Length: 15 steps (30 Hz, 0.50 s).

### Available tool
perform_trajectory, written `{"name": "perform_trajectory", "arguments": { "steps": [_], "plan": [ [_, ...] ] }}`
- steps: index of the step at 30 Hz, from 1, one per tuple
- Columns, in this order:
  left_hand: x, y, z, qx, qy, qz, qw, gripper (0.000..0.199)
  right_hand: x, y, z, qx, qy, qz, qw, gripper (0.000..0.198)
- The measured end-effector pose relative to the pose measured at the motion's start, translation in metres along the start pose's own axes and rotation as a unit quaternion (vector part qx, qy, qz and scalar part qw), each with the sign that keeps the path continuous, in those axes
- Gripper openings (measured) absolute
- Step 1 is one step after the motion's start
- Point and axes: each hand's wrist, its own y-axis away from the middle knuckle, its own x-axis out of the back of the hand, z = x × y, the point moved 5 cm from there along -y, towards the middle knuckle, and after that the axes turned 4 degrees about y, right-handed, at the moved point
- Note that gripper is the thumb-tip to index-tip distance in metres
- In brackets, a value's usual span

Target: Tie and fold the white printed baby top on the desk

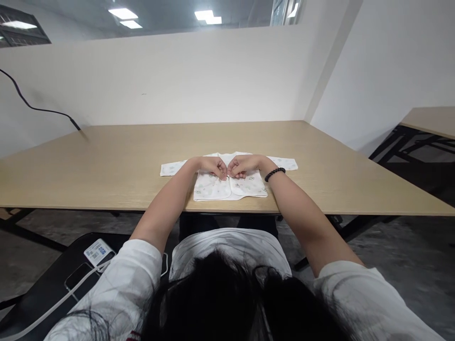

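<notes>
A small white long-sleeved baby jacket [213,187] with a sparse print lies spread on the table near its front edge, sleeves stretched out to both sides and the front facing up. Over its middle, my left hand [214,166] pinches the edge of the front opening. Facing it, my right hand [243,166] pinches the opposite edge, its fingertips almost meeting those of the left. Below the hands the two front panels lie slightly apart. The fingers cover whatever fastening is between them.
The wooden table [117,151] reaches back to a white wall. A black cable [46,110] hangs at the left. On a black chair [31,293] at the lower left lie a white device [97,251] with a cable and a phone [78,279]. Another table [432,121] stands at right.
</notes>
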Motion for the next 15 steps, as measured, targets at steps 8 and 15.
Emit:
{"name": "perform_trajectory", "arguments": {
  "steps": [8, 15],
  "plan": [
    [-0.004, 0.0026, 0.0009, 0.001, 0.025, 0.007, 1.0, 0.042, -0.0006, 0.0, 0.0038, -0.022, -0.044, 0.015, 0.999, 0.033],
    [-0.0056, 0.0014, 0.0002, -0.011, 0.03, 0.002, 0.999, 0.04, 0.0028, -0.0018, 0.0043, -0.04, 0.025, 0.072, 0.996, 0.03]
  ]
}}
